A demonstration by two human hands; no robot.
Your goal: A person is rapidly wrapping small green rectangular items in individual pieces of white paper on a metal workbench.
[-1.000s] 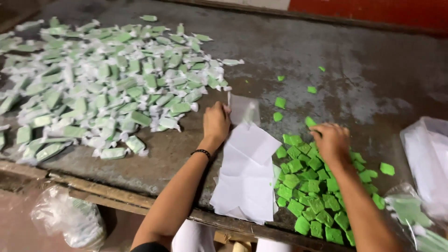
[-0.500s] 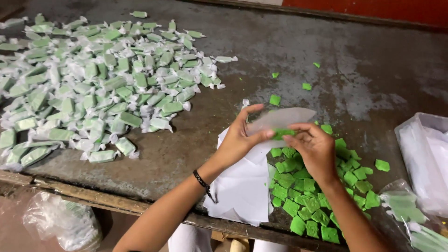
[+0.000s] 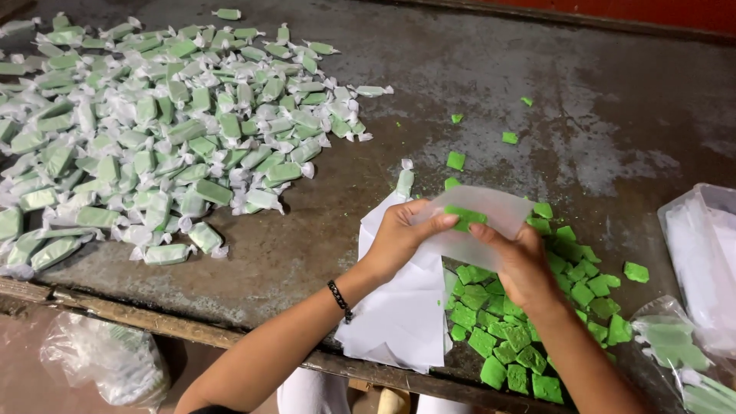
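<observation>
My left hand (image 3: pixel 404 234) and my right hand (image 3: pixel 520 264) together hold a translucent white wrapper sheet (image 3: pixel 483 218) above the table, with one green candy block (image 3: pixel 464 217) lying inside it. Under my left wrist lies a stack of white wrapper sheets (image 3: pixel 399 314). A heap of unwrapped green candy blocks (image 3: pixel 529 337) sits below my right hand near the table's front edge. A single wrapped candy (image 3: pixel 404 179) lies just beyond the sheets.
A big pile of wrapped green candies (image 3: pixel 153 138) covers the left of the grey table (image 3: pixel 583 115). Loose green bits (image 3: pixel 510 138) lie further back. Plastic bags (image 3: pixel 701 261) stand at the right edge, another bag (image 3: pixel 103 360) hangs below the front edge.
My left hand lifted a wrapper sheet off the stack, my right hand brought up a green block, and both hands now hold the sheet around it.
</observation>
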